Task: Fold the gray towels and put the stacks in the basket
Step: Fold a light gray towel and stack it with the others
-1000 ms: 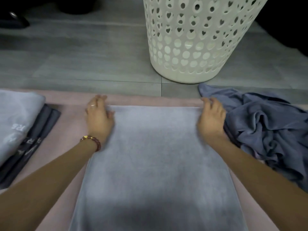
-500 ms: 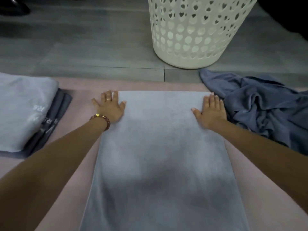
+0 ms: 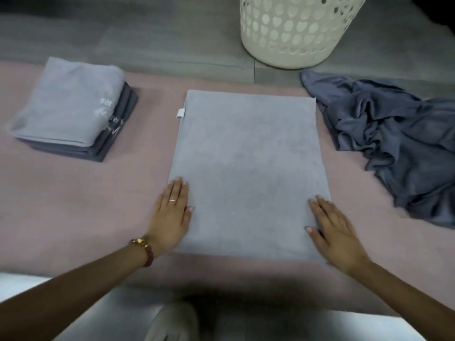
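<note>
1. The gray towel (image 3: 248, 168) lay flat in the middle of the pink mat (image 3: 73, 205).
2. The left hand (image 3: 172, 215) pressed its near left edge, fingers straight, grasping nothing.
3. The right hand (image 3: 334, 239) lay equally unclenched on its near right corner.
4. A folded stack (image 3: 69, 107) sat near the mat's far left corner, and a crumpled towel (image 3: 394, 143) lay at its right edge.
5. The basket (image 3: 295, 33) stood on the floor beyond the far edge.

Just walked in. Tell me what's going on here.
A person is folding gray towels on a pink mat. The left hand and right hand lie flat, fingers straight, on the near corners of a light gray towel. A stack of folded towels sits to the left and a crumpled dark pile lies on the right. The white basket stands on the floor beyond, its inside out of view.
</note>
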